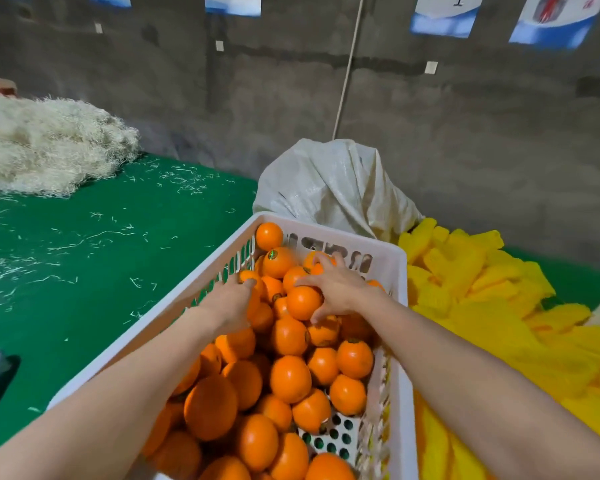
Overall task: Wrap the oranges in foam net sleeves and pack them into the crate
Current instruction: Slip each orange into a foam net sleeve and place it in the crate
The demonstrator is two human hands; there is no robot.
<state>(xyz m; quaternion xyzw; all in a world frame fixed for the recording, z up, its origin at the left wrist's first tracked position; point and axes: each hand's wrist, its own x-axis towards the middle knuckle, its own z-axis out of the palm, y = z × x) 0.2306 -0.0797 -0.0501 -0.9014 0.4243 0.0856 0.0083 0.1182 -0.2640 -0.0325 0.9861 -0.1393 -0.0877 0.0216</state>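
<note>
Plainly glossy, unwrapped oranges (290,377) fill the crate (326,232); right hand (340,289) grips one, left hand's (231,303) hold unclear.

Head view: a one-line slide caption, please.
Left hand reaches in, right hand grips oranges in a white crate; yellow foam net sleeves lie alongside.
</note>
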